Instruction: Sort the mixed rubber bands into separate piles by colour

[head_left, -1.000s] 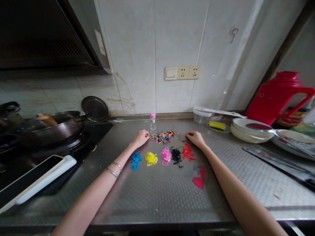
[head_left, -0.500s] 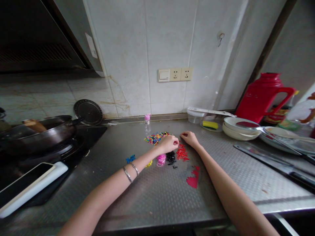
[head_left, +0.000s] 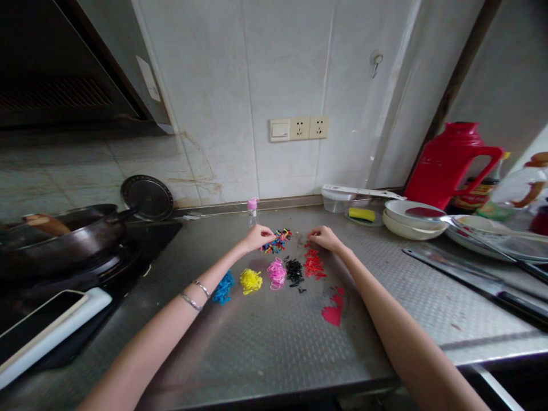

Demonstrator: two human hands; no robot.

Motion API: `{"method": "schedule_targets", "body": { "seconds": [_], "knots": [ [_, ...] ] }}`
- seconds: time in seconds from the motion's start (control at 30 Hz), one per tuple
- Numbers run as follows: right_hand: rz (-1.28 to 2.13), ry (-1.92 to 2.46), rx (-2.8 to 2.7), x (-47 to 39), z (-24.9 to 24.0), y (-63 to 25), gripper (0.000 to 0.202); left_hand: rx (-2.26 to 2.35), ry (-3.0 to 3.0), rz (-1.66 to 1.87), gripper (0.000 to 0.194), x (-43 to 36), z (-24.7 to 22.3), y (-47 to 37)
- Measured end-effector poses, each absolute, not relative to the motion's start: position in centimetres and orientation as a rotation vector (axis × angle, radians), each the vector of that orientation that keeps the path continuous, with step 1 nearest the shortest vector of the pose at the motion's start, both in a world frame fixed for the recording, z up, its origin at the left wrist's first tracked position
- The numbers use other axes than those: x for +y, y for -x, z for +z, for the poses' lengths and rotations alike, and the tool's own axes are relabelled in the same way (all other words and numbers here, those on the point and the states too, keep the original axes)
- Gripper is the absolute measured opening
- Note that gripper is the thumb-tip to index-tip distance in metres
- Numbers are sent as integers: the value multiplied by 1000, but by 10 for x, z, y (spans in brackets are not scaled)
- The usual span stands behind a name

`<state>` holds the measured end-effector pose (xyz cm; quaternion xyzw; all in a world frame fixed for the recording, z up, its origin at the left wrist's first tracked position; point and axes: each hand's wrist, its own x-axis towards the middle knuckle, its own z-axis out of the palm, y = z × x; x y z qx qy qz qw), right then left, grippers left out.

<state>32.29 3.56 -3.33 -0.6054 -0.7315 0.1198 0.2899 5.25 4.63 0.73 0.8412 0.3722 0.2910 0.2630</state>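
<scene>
Reaching over the mixed multicoloured pile of small bands (head_left: 277, 242), left hand (head_left: 260, 237) has fingertips drawn together, perhaps for picking singles; contents unclear. Right hand (head_left: 324, 238), fingers curled, grip unclear, lies just beyond the loose red pile (head_left: 314, 265), probably bracing.
</scene>
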Motion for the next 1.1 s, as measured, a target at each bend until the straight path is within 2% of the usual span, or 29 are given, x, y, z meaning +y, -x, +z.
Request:
{"method": "schedule_targets", "body": {
  "seconds": [0.3,0.43,0.63,0.77,1.1],
  "knots": [
    [615,1523,-2204,30,-17,-312,27,1345,-1802,1000,30,79,-20,42],
    [755,1505,-2262,26,-10,-312,29,1383,-1669,1055,32,79,-34,51],
    [855,1495,-2267,25,-8,-311,30,1407,-1775,1089,28,75,-35,45],
    [786,1488,-2215,25,-9,-307,27,1420,-1800,1101,26,75,-36,44],
    [255,1566,-2144,33,-8,-266,30,1428,-1810,1123,23,84,-45,48]
  ]
}}
